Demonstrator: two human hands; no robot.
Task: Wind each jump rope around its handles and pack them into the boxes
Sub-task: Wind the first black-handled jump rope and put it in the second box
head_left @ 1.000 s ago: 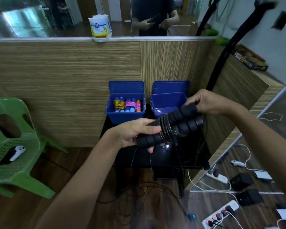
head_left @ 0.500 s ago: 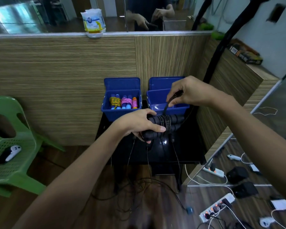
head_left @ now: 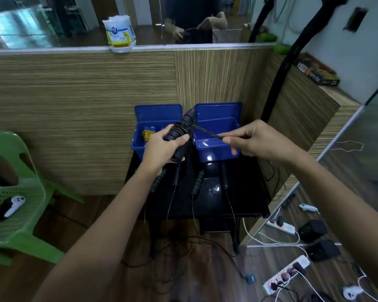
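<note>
At the frame's centre, the left hand [head_left: 162, 149] grips the black foam jump-rope handles [head_left: 180, 136] over two blue plastic boxes [head_left: 216, 147]; the right hand [head_left: 255, 138] pinches the taut black rope [head_left: 207, 131].

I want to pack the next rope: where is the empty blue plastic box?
In the head view, the empty blue plastic box sits right of centre on the black table, beside the other blue box, behind the right hand.

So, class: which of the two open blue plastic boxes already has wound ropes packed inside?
The left blue plastic box: colourful wound ropes show inside it. The right blue plastic box shows only bare floor.
</note>
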